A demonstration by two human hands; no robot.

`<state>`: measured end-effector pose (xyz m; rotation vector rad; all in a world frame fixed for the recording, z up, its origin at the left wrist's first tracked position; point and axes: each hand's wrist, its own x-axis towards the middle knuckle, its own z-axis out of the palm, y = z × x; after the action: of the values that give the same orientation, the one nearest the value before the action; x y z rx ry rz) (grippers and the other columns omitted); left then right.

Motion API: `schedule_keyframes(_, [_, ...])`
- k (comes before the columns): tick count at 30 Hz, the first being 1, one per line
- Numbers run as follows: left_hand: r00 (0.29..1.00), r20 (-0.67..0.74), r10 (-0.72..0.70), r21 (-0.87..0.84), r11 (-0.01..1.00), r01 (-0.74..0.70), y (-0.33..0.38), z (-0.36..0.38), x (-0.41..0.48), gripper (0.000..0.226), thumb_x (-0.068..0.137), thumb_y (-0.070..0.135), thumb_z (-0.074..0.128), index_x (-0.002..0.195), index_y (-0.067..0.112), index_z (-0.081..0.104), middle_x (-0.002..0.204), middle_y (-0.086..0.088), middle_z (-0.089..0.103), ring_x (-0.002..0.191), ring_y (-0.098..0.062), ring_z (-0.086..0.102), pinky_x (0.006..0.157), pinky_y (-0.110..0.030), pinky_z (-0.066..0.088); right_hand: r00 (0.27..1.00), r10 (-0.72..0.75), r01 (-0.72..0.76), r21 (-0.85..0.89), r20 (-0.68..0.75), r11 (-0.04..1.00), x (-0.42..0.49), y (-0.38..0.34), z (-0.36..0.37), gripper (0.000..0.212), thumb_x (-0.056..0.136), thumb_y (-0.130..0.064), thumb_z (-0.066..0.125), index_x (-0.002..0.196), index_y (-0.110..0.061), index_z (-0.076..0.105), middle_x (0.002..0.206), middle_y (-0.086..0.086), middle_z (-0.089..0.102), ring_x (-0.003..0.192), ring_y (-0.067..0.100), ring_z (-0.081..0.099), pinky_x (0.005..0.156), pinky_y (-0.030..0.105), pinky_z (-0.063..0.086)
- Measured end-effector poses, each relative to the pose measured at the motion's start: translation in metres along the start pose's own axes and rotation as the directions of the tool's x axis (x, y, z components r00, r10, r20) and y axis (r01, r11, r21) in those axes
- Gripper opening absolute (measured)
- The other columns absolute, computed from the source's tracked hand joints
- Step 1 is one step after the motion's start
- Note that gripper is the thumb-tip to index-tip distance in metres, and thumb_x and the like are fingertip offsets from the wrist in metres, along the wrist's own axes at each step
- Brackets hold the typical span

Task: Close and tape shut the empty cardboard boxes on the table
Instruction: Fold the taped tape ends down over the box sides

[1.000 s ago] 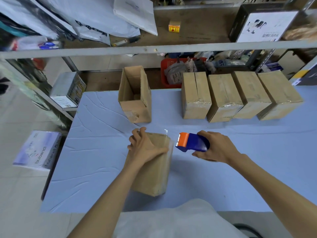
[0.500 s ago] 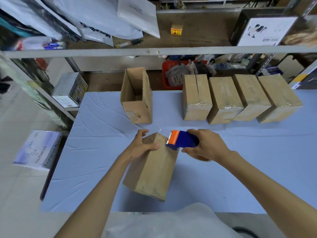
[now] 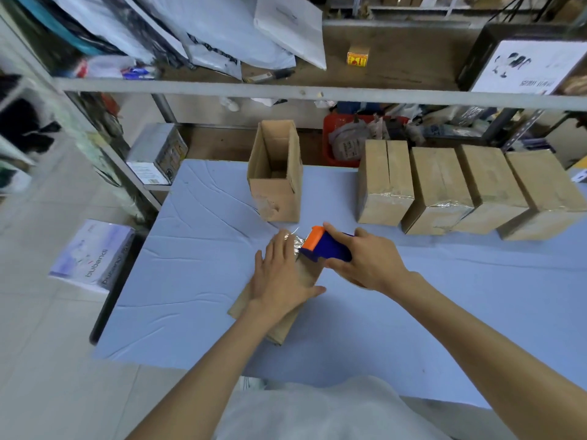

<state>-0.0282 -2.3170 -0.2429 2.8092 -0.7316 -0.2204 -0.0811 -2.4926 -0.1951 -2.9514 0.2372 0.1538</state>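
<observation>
A closed cardboard box (image 3: 279,327) lies on the blue table (image 3: 197,281) in front of me, mostly hidden under my hands. My left hand (image 3: 281,276) presses flat on its top, fingers straight and reaching the far end. My right hand (image 3: 365,262) grips a blue and orange tape dispenser (image 3: 324,246) at that far end, where clear tape (image 3: 293,241) glints over the edge. Behind it stands an open, empty cardboard box (image 3: 276,173). Several taped boxes (image 3: 386,182) sit in a row at the back right.
A metal shelf rail (image 3: 317,93) crosses above the table's far edge, with bags and a dark carton on the shelf. A red basket (image 3: 330,144) sits behind the table. A white box (image 3: 92,255) lies on the floor to the left.
My left hand moved from gripping the box's far corner to lying flat on its top. The box has been laid flatter, and the dispenser now sits on its far end.
</observation>
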Motion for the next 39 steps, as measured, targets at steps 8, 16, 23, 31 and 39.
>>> schedule_keyframes(8, [1.000,0.006,0.025,-0.017,1.000,-0.025,-0.014,0.008,0.007,0.099,0.070,0.055,0.065,0.151,0.032,0.013,0.161,0.002,0.008,0.149,-0.018,0.006,0.107,-0.039,0.028,0.998,-0.063,0.063,-0.010,-0.008,0.998,0.003,-0.004,0.002,0.066,0.094,-0.061,0.032,0.151,-0.042,0.005,0.103,0.005,0.049,0.085,0.025,0.057,0.065,0.030,0.042])
schedule_keyframes(16, [0.999,0.013,0.038,-0.155,0.987,-0.035,-0.026,0.004,0.010,0.095,0.069,0.064,0.058,0.151,0.038,0.018,0.161,0.011,0.009,0.148,-0.013,0.011,0.110,-0.042,0.027,0.995,-0.065,0.058,0.087,0.074,0.995,0.006,0.003,0.001,0.059,0.094,-0.057,0.041,0.148,-0.047,0.019,0.103,0.005,0.050,0.092,0.026,0.056,0.075,0.031,0.046])
schedule_keyframes(23, [0.999,0.019,0.051,-0.172,0.984,-0.047,-0.023,-0.002,0.010,0.098,0.066,0.070,0.052,0.151,0.034,0.022,0.161,0.008,0.012,0.146,-0.014,0.018,0.108,-0.043,0.030,0.994,-0.051,0.040,0.109,0.101,0.993,-0.007,0.007,0.003,0.062,0.094,-0.055,0.042,0.149,-0.047,0.014,0.095,0.001,0.043,0.086,0.024,0.054,0.071,0.030,0.046])
schedule_keyframes(31, [1.000,0.002,0.028,-0.148,0.989,-0.028,-0.026,0.001,0.016,0.101,0.066,0.057,0.073,0.151,0.033,0.023,0.160,0.008,0.014,0.144,-0.016,0.023,0.107,-0.039,0.031,0.990,-0.005,-0.012,0.125,0.138,0.992,-0.050,0.052,-0.008,0.060,0.092,-0.053,0.047,0.145,-0.053,0.019,0.091,-0.002,0.046,0.082,0.020,0.053,0.067,0.026,0.040])
schedule_keyframes(39, [0.999,-0.021,0.044,-0.118,0.992,-0.047,-0.023,0.005,0.013,0.098,0.069,0.059,0.071,0.150,0.030,0.024,0.160,0.006,0.014,0.143,-0.018,0.025,0.105,-0.040,0.033,0.986,-0.030,0.016,0.088,0.166,0.996,-0.051,0.056,-0.002,0.062,0.093,-0.054,0.046,0.147,-0.050,0.015,0.097,0.000,0.048,0.086,0.020,0.054,0.069,0.025,0.041])
